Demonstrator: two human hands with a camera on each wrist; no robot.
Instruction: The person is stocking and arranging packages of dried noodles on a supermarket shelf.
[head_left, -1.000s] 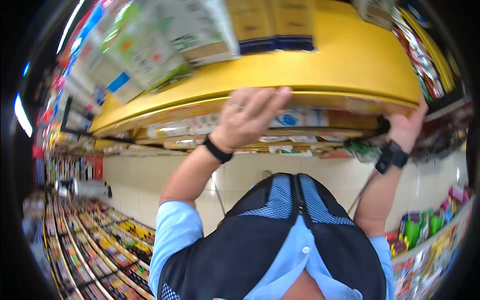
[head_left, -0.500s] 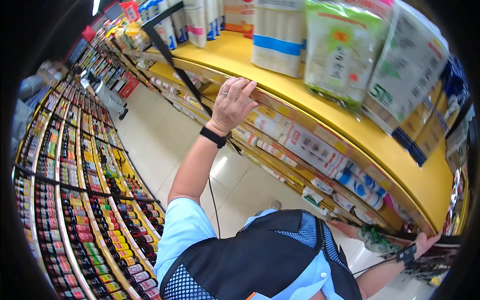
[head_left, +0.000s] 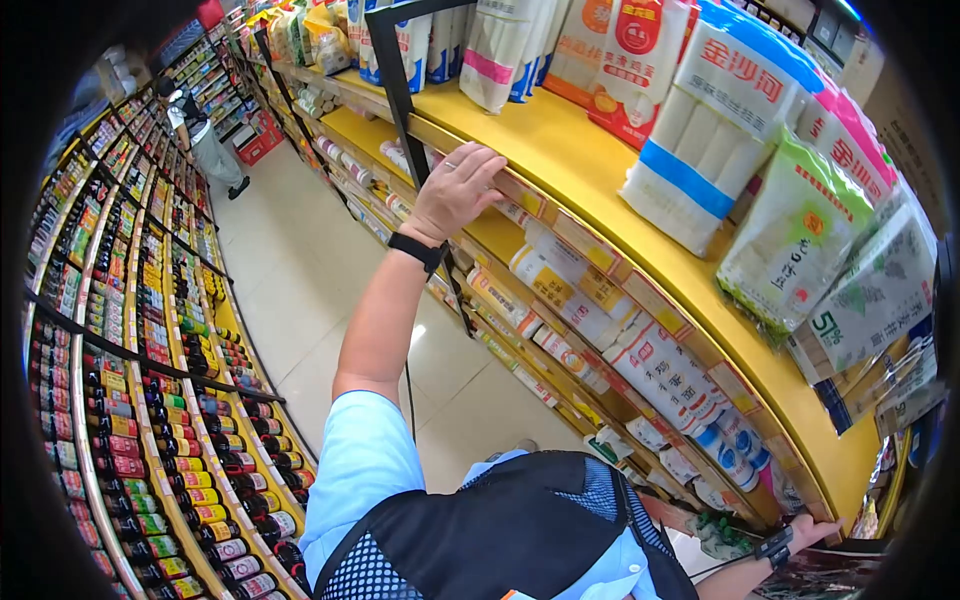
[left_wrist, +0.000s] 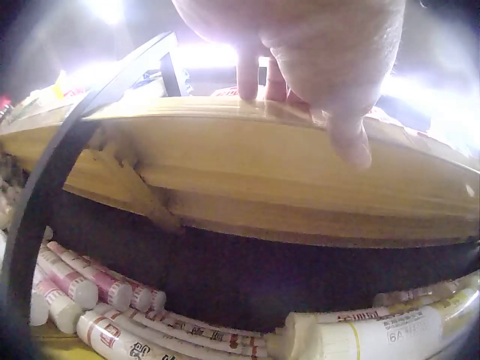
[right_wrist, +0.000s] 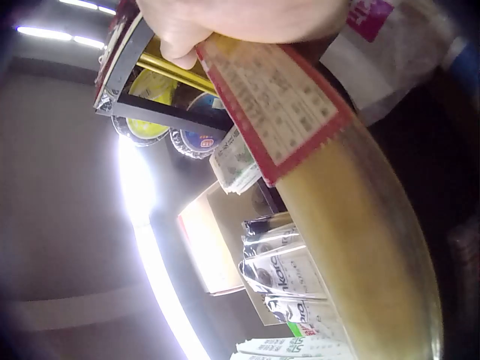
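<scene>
My left hand [head_left: 458, 190] grips the front edge of a yellow shelf [head_left: 570, 175], beside a black metal frame [head_left: 398, 85]. In the left wrist view its fingers lie over the lip and the thumb [left_wrist: 350, 146] hangs down the front face. At the far right corner of the same shelf, my right hand [head_left: 806, 533] holds the edge. A red-bordered price label [right_wrist: 281, 112] lies just by that hand in the right wrist view; most of its fingers are hidden. On the shelf stand packs of dried noodles [head_left: 705, 130] and a green-and-clear noodle bag [head_left: 800, 230].
Paper-wrapped noodle rolls [head_left: 655, 365] lie on the tier below. Across the tiled aisle [head_left: 290, 240], long racks hold rows of sauce bottles [head_left: 170, 440]. Another person [head_left: 200, 135] stands farther down the aisle, near a red crate [head_left: 258, 140].
The head view has swung left along the aisle, bringing the bottle racks and the other person into sight. Both hands stay at the shelf edge, the left now close to the black frame.
</scene>
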